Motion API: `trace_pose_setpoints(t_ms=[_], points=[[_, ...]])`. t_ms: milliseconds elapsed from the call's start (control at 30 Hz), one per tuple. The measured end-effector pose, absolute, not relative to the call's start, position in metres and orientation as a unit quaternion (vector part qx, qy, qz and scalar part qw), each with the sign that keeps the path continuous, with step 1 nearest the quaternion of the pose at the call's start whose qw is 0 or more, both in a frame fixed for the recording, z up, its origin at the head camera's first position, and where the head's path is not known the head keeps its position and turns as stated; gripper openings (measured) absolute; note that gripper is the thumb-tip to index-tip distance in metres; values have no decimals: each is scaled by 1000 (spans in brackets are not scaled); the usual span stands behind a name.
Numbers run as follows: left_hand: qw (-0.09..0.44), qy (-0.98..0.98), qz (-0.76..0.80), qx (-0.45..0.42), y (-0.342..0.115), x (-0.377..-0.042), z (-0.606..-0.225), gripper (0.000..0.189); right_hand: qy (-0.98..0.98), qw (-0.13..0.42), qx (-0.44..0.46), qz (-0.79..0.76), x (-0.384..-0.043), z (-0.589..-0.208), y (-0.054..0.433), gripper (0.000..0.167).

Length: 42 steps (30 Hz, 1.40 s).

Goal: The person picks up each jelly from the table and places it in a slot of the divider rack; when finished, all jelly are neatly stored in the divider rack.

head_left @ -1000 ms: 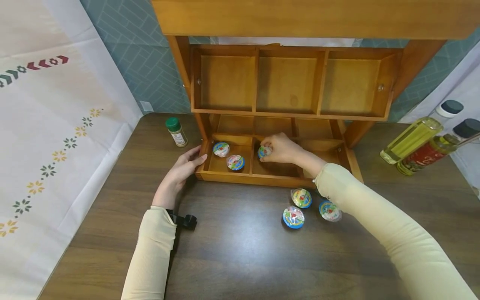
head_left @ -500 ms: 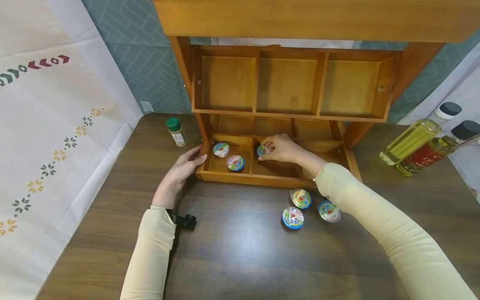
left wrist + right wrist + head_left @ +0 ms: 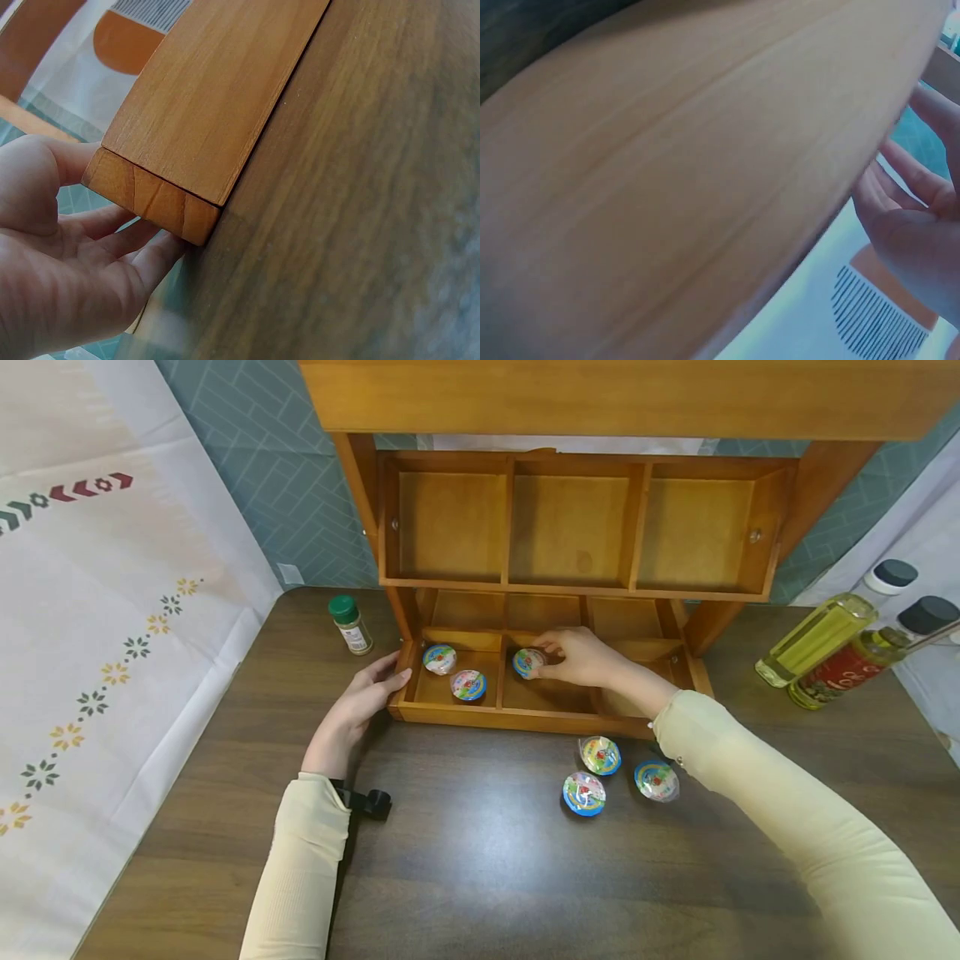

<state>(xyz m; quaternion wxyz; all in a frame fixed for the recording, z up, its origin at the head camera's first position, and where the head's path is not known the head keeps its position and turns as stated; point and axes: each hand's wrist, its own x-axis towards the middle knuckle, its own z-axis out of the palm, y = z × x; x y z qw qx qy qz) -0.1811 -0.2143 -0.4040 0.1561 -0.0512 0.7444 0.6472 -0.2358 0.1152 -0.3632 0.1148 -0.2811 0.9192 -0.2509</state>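
In the head view, my left hand (image 3: 365, 700) holds the left end of a wooden rack's lower tray (image 3: 487, 717). The left wrist view shows the thumb at the tray's upper edge and the fingers along its end. My right hand (image 3: 577, 658) reaches into the middle compartment, fingertips right at the edge of a small round cup with a printed lid (image 3: 526, 663). In the right wrist view the wooden front board hides that cup, and the fingers are loosely bent. Two similar cups, one upper (image 3: 439, 659) and one lower (image 3: 468, 685), sit in the left compartment.
Three more lidded cups (image 3: 584, 794) lie on the brown table (image 3: 465, 877) before the tray. A green-capped seasoning jar (image 3: 350, 625) stands left. Two oil bottles (image 3: 821, 635) stand right. The rack's upper three-part tray (image 3: 570, 527) overhangs the lower one.
My right hand has shifted slightly right, its fingertips drawing back from the cup in the middle compartment, so more of the lid shows. The left hand stays on the tray's end.
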Motion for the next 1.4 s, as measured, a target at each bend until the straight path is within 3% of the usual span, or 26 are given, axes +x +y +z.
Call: trace_pose_setpoints(t_ms=[800,1400], points=[[161,737,655,-47,-214,-181,-404,62,899,40,-335,-278,-158,-350,170,49],[161,738,654,-44,-214,-181,-406,62,870,48,-391,-295,-91,-371,175,55]])
